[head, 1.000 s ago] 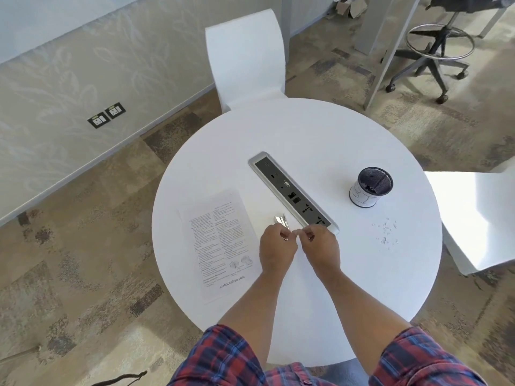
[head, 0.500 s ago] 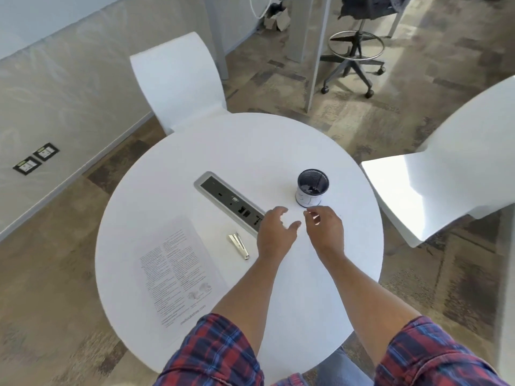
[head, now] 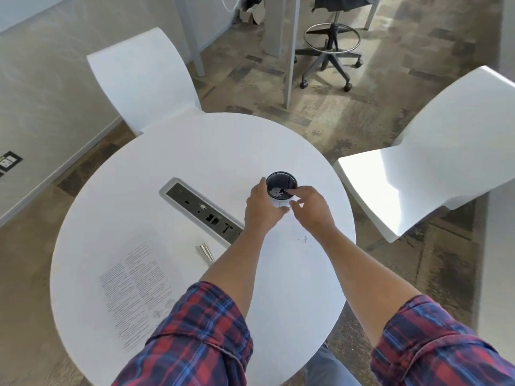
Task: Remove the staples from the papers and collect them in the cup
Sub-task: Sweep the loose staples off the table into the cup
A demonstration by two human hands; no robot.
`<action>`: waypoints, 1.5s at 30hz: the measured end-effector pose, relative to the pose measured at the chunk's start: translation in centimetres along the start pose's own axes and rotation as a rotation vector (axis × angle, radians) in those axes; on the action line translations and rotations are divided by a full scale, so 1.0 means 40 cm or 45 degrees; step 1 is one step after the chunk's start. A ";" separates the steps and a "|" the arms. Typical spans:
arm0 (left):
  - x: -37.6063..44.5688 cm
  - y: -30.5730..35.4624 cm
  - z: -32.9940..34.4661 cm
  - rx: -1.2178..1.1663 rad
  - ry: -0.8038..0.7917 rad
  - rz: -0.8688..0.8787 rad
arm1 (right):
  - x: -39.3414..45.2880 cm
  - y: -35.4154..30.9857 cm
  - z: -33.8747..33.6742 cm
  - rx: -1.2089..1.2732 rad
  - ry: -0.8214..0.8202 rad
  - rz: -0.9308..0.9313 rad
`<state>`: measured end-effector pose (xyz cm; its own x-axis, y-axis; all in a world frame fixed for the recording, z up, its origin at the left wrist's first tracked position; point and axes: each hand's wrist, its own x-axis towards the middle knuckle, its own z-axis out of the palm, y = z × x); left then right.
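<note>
Holding the cup (head: 281, 181) steady, your left hand (head: 261, 208) wraps its fingers and thumb round the cup's near-left side, the thumb up along the rim. Your right hand (head: 312, 208) hovers at the cup's right edge with its fingertips (head: 293, 193) pinched together over the dark opening; you cannot tell from this view whether a staple sits between them, as anything there is too small to see. Inside the cup a pale cluster of staples (head: 276, 192) lies against the dark interior, on the side nearest you.

That cup stands upright on the round white table (head: 217, 151), right of the middle, just beyond the far end of the inset power strip (head: 200, 210), a grey panel of sockets that runs diagonally across the tabletop. A few loose staples (head: 304, 239) lie scattered on the table under your right forearm, nearer to you than the cup and apart from it.

On your left, a printed paper (head: 133, 285) lies flat near the table's edge, partly hidden by your plaid sleeve (head: 200, 338). Between the paper and the power strip rests a small metal staple remover (head: 206, 252), touched by neither hand.

Two white chairs (head: 145, 76) stand at the table, one at the far left and one on the right, and a black rolling stool (head: 333, 43) stands further off on the carpet.
</note>
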<state>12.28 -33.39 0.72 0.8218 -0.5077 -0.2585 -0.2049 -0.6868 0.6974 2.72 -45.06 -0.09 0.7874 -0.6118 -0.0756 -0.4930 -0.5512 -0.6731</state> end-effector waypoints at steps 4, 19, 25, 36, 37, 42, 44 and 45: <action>0.022 0.014 0.019 0.037 0.024 0.016 | 0.026 0.008 -0.010 -0.016 -0.023 -0.024; 0.017 0.071 0.054 0.232 0.086 0.205 | -0.029 0.080 -0.026 0.158 0.079 -0.104; -0.007 0.096 0.064 0.221 0.144 0.347 | -0.054 0.097 -0.054 0.176 0.165 -0.181; -0.068 0.138 0.070 0.122 0.259 0.449 | -0.134 0.114 -0.099 0.142 0.230 -0.273; -0.075 0.143 0.074 0.127 0.251 0.480 | -0.141 0.120 -0.100 0.196 0.229 -0.214; -0.116 0.170 0.114 0.139 0.108 0.580 | -0.173 0.157 -0.101 0.320 0.244 0.059; -0.138 0.177 0.139 0.144 0.069 0.606 | -0.191 0.173 -0.107 0.301 0.251 0.097; -0.149 0.178 0.152 0.145 0.053 0.616 | -0.200 0.179 -0.110 0.292 0.249 0.104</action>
<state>2.70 -38.43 3.17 0.6381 -0.7627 0.1053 -0.6229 -0.4309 0.6529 -8.76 -46.60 -1.07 0.6516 -0.7585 -0.0082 -0.4377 -0.3671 -0.8208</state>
